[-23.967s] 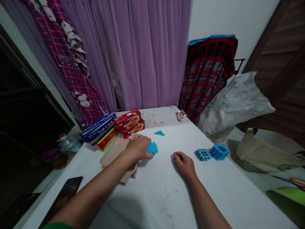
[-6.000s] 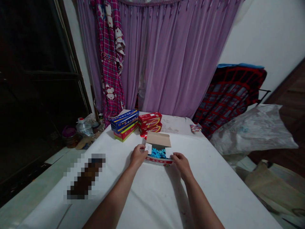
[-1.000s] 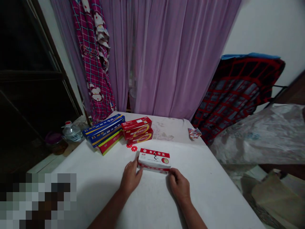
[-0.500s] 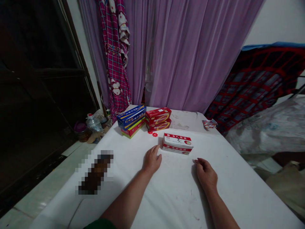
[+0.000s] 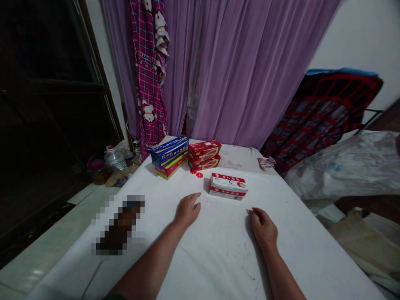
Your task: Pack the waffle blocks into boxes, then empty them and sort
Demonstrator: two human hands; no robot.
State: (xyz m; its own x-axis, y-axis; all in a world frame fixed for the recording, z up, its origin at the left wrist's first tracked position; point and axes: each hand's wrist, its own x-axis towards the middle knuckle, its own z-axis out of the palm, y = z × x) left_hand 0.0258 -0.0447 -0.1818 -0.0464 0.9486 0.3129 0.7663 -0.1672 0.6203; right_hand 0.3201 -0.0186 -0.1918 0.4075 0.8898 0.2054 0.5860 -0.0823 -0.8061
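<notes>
A white and red carton [image 5: 228, 186] lies on the white-covered table, with a black mark on its top. My left hand [image 5: 188, 209] rests to the left of the carton and nearer to me, its fingers stretched out and holding nothing. To the carton's near right, my right hand [image 5: 264, 227] lies on its side on the cloth. Its fingers are loosely curled with a gap between them, and nothing shows in its grasp. Neither hand touches the carton.
Behind stand two stacked red boxes [image 5: 204, 155] and a blue box [image 5: 170, 151] on a red-green box [image 5: 171, 166]. Small red cutouts [image 5: 199, 175] lie before them. A crumpled wrapper [image 5: 266, 163] is at the far right; a blurred dark object [image 5: 120, 227] is at left.
My left hand has drawn back from the carton, to the left. The whole view has turned slightly; the carton and my right hand keep about the same places on the table.
</notes>
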